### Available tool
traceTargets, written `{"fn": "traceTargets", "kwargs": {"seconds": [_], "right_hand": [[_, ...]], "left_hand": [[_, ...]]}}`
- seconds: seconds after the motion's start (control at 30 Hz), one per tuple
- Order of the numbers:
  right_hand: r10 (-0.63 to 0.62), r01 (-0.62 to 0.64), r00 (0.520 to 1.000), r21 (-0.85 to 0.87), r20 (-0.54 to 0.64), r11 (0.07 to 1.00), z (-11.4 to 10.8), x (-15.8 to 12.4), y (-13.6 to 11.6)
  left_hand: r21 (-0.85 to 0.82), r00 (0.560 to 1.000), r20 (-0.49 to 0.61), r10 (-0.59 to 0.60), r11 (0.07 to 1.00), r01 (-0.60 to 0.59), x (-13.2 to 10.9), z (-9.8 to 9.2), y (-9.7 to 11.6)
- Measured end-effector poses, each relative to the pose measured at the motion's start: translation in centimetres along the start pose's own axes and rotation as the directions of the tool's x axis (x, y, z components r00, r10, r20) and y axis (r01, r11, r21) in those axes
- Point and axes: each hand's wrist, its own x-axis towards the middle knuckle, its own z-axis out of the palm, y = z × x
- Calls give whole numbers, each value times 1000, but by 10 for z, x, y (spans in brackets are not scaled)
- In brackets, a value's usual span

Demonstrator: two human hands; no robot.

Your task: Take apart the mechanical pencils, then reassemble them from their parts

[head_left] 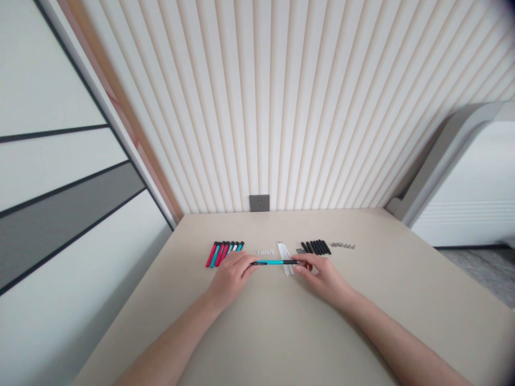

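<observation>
My left hand (233,277) and my right hand (323,277) hold a teal and black pen (276,262) level between them, the left at its teal barrel and the right at its black end. Behind my left hand lies a row of red and teal barrels (223,253). Small white pieces (265,252) sit just beyond the pen, and long white strips (285,258) pass under it. Black pen parts (316,247) lie beyond my right hand, with a line of tiny metal parts (343,245) to their right.
Everything lies on a beige table (281,332) that meets a ribbed cream wall (257,107) at the back. A grey wall socket (259,203) sits just above the far edge. A white cabinet (466,182) stands at right, and a white and grey panelled door (60,161) at left.
</observation>
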Motion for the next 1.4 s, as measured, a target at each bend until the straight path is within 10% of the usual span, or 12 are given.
{"fn": "traceTargets", "kwargs": {"seconds": [0.33, 0.47, 0.63, 0.8, 1.13, 1.4], "right_hand": [[-68, 74, 995, -78, 68, 994, -5, -1, -2], [-81, 88, 994, -95, 73, 992, -5, -2, -4], [-141, 148, 985, -73, 95, 986, 0, -4, -14], [-73, 79, 996, -115, 50, 990, 22, -11, -32], [-104, 135, 979, -182, 174, 974, 48, -19, -43], [-149, 166, 964, -61, 222, 984, 38, -16, -42]], "left_hand": [[-46, 1000, -1, 17, 999, -17, 1, -1, 2], [-195, 989, -18, -148, 971, 142, 0, 1, 5], [-532, 843, 56, -535, 698, 479, 1, 11, 7], [-752, 749, 95, -655, 446, 485, 5, 19, 14], [-687, 834, 236, -499, 522, 506, 2, 17, 43], [-661, 820, 295, -490, 515, 545, 5, 13, 42]]}}
